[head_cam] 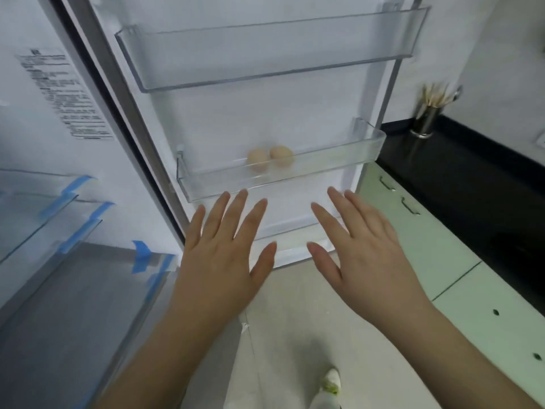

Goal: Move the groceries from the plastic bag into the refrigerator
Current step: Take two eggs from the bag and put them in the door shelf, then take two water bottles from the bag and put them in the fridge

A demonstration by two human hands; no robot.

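Note:
The refrigerator door (pixel 230 119) stands open in front of me. Two tan eggs (pixel 269 157) lie side by side in its lower clear door bin (pixel 365 143). A longer clear bin (pixel 295 57) above holds nothing I can see. My left hand (pixel 224 249) and my right hand (pixel 356 243) hover just below the lower bin, palms down, fingers straight and spread, holding nothing. The plastic bag is out of view.
Glass shelves and a clear drawer (pixel 76 290) with blue tape (pixel 141 255) fill the fridge interior at left. A black countertop (pixel 460 178) at right carries a metal cup of utensils (pixel 424 119) above pale green cabinets (pixel 442 261). Beige floor lies below.

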